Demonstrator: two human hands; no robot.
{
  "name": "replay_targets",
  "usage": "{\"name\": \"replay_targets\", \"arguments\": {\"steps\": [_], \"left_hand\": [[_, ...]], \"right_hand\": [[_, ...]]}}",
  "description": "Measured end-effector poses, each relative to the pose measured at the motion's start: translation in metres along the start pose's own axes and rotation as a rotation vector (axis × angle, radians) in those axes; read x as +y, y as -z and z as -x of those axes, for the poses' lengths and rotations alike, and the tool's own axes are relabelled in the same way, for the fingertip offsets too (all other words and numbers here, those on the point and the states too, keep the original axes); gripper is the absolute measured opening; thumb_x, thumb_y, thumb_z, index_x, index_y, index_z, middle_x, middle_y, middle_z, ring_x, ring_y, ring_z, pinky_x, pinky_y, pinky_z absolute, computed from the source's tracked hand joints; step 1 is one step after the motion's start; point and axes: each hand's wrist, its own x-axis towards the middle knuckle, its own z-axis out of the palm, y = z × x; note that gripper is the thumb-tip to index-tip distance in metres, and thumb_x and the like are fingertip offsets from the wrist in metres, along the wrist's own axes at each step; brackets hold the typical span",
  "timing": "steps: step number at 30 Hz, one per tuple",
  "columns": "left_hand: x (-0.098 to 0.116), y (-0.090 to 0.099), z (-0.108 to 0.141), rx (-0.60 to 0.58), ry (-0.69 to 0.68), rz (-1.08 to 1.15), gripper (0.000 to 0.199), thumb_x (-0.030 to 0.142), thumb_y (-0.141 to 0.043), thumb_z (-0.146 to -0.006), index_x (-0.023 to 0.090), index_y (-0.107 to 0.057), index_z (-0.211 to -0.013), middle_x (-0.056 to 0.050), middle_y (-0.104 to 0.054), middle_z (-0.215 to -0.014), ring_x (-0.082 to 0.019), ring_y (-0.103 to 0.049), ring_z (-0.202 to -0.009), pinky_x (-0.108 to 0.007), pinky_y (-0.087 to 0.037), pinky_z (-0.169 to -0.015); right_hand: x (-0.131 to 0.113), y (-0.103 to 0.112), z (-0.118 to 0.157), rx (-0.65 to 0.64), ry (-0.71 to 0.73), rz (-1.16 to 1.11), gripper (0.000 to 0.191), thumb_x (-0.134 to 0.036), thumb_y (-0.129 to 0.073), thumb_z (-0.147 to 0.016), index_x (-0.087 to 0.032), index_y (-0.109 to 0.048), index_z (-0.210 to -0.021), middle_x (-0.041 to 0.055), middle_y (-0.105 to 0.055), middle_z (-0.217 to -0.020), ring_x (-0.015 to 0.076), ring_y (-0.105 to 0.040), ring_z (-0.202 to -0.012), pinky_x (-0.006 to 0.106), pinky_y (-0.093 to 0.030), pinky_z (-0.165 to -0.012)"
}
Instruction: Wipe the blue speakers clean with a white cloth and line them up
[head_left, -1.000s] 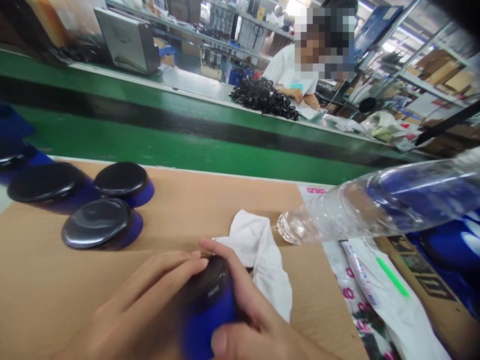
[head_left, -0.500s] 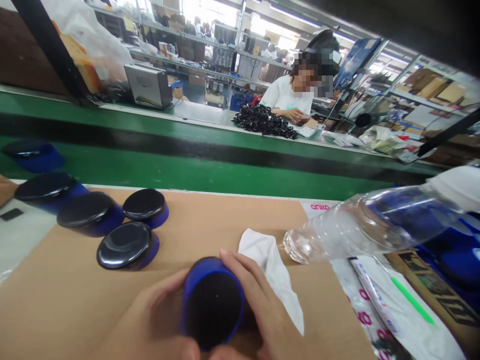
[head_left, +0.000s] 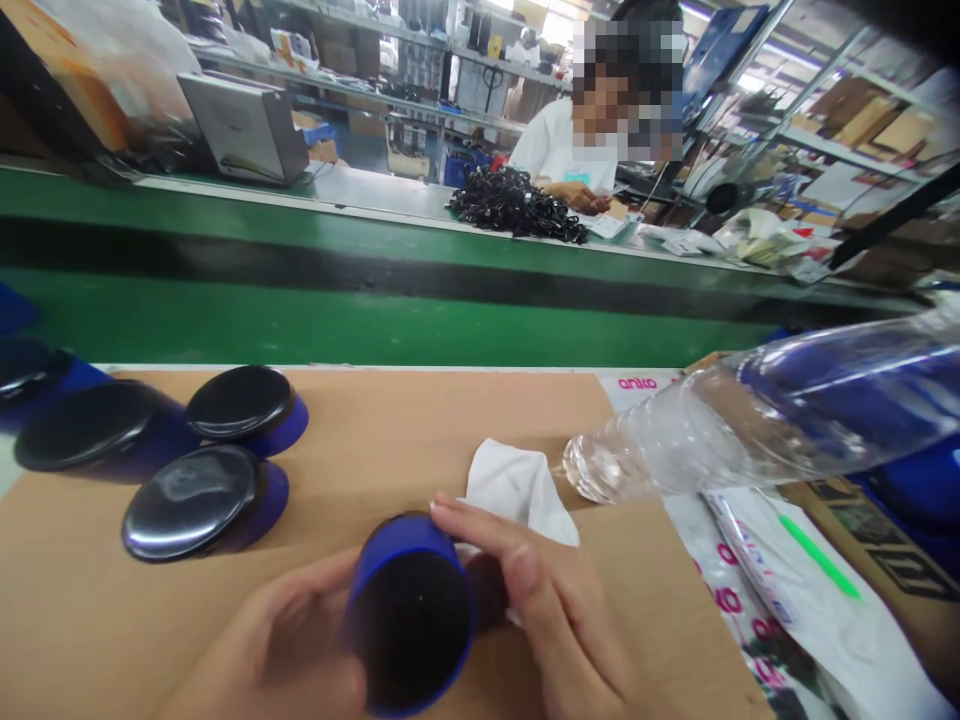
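My left hand point(head_left: 292, 640) is wrapped round the left side of a blue cylindrical container point(head_left: 409, 620), whose dark round end faces me. Stretched fingers of my right hand point(head_left: 540, 590) rest at the container's upper right edge, with the thumb raised apart from it. A crumpled white cloth point(head_left: 517, 485) lies behind and partly under my right hand, which hides some of it. Left of my hands stand several similar blue containers with glossy black tops, the nearest black-topped container point(head_left: 191, 503) among them. All this is over a brown cardboard sheet point(head_left: 375, 430).
A clear plastic bottle point(head_left: 675, 440) leans in from the right. Below it are a printed white bag point(head_left: 847, 600) and a cardboard box point(head_left: 877, 540). Beyond the green belt point(head_left: 375, 325), a person point(head_left: 555, 150) sits behind a pile of black cables point(head_left: 517, 205).
The view has shifted, so the standing containers appear further left. My right thumb has come off the container's near side and lifted. The cloth's visible shape has changed slightly.
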Motion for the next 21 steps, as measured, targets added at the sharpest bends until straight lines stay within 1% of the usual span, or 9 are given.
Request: {"name": "replay_targets", "arguments": {"steps": [2, 3, 5, 7, 10, 13, 16, 18, 21], "left_hand": [[0.007, -0.004, -0.004, 0.007, 0.042, 0.027, 0.062, 0.082, -0.061, -0.062, 0.03, -0.078, -0.092, -0.007, -0.071, -0.058, -0.029, -0.072, -0.061, -0.048, -0.063, -0.074], [0.009, -0.005, -0.005, -0.009, 0.073, 0.046, 0.062, 0.082, -0.062, -0.061, 0.031, -0.078, -0.091, -0.006, -0.07, -0.058, -0.029, -0.071, -0.059, -0.048, -0.063, -0.075], [0.013, -0.003, -0.006, -0.065, 0.095, 0.066, 0.063, 0.082, -0.064, -0.06, 0.031, -0.078, -0.093, -0.006, -0.071, -0.059, -0.03, -0.072, -0.062, -0.047, -0.063, -0.073], [0.014, 0.0, -0.005, -0.089, 0.094, 0.051, 0.065, 0.081, -0.063, -0.062, 0.03, -0.077, -0.098, -0.007, -0.073, -0.063, -0.033, -0.074, -0.071, -0.049, -0.063, -0.076], [0.013, 0.006, -0.001, -0.07, 0.143, 0.055, 0.067, 0.079, -0.067, -0.061, 0.027, -0.076, -0.103, -0.009, -0.077, -0.078, -0.037, -0.072, -0.092, -0.053, -0.06, -0.085], [0.011, 0.01, 0.003, -0.131, 0.213, 0.146, 0.067, 0.073, -0.072, -0.062, 0.025, -0.074, -0.108, -0.013, -0.076, -0.096, -0.039, -0.068, -0.105, -0.052, -0.06, -0.083], [0.003, 0.013, 0.008, -0.13, 0.283, 0.221, 0.068, 0.069, -0.076, -0.061, 0.026, -0.071, -0.114, -0.012, -0.075, -0.103, -0.039, -0.067, -0.108, -0.05, -0.061, -0.08], [-0.003, 0.012, 0.008, -0.137, 0.304, 0.276, 0.068, 0.068, -0.078, -0.06, 0.028, -0.069, -0.115, -0.01, -0.075, -0.103, -0.039, -0.067, -0.107, -0.05, -0.061, -0.081], [-0.015, 0.008, 0.007, -0.188, 0.18, 0.365, 0.06, 0.062, -0.077, -0.067, 0.029, -0.066, -0.116, -0.007, -0.075, -0.106, -0.035, -0.068, -0.108, -0.048, -0.06, -0.087]], "right_hand": [[0.002, 0.004, -0.002, 0.084, 0.002, 0.02, 0.037, -0.045, -0.037, -0.102, -0.028, -0.07, -0.098, -0.0011, -0.075, -0.097, 0.0132, -0.067, -0.096, 0.026, -0.052, -0.086], [0.004, 0.005, -0.003, 0.134, 0.013, 0.022, 0.031, -0.042, -0.038, -0.102, -0.028, -0.065, -0.095, -0.0025, -0.071, -0.083, 0.0115, -0.065, -0.083, 0.024, -0.052, -0.076], [0.007, 0.005, -0.003, 0.217, 0.025, 0.01, 0.016, -0.031, -0.039, -0.102, -0.032, -0.055, -0.1, -0.0049, -0.06, -0.077, 0.0096, -0.058, -0.071, 0.021, -0.049, -0.066], [0.011, 0.002, 0.0, 0.226, 0.034, 0.032, 0.021, -0.027, -0.038, -0.102, -0.039, -0.049, -0.115, -0.0037, -0.061, -0.102, 0.0097, -0.06, -0.083, 0.022, -0.051, -0.075], [0.021, -0.004, 0.004, 0.076, 0.17, 0.232, 0.041, -0.042, -0.041, -0.1, -0.044, -0.038, -0.14, -0.0002, -0.044, -0.147, 0.0217, -0.052, -0.126, 0.035, -0.047, -0.102], [0.034, -0.007, 0.005, -0.108, 0.502, 0.523, 0.063, -0.047, -0.056, -0.092, -0.039, -0.032, -0.15, 0.0019, -0.022, -0.163, 0.0305, -0.03, -0.146, 0.045, -0.034, -0.117], [0.036, -0.004, 0.008, -0.115, 0.714, 0.67, 0.075, -0.043, -0.069, -0.085, -0.04, -0.031, -0.15, -0.0031, -0.015, -0.163, 0.0285, -0.022, -0.15, 0.045, -0.036, -0.117], [0.032, -0.003, 0.012, -0.074, 0.642, 0.683, 0.073, -0.038, -0.071, -0.085, -0.048, -0.033, -0.146, -0.0093, -0.022, -0.159, 0.0262, -0.023, -0.149, 0.043, -0.042, -0.114], [0.029, -0.002, 0.018, -0.089, 0.409, 0.528, 0.062, -0.032, -0.064, -0.091, -0.057, -0.036, -0.14, -0.0147, -0.03, -0.155, 0.024, -0.034, -0.145, 0.042, -0.045, -0.112]]}}
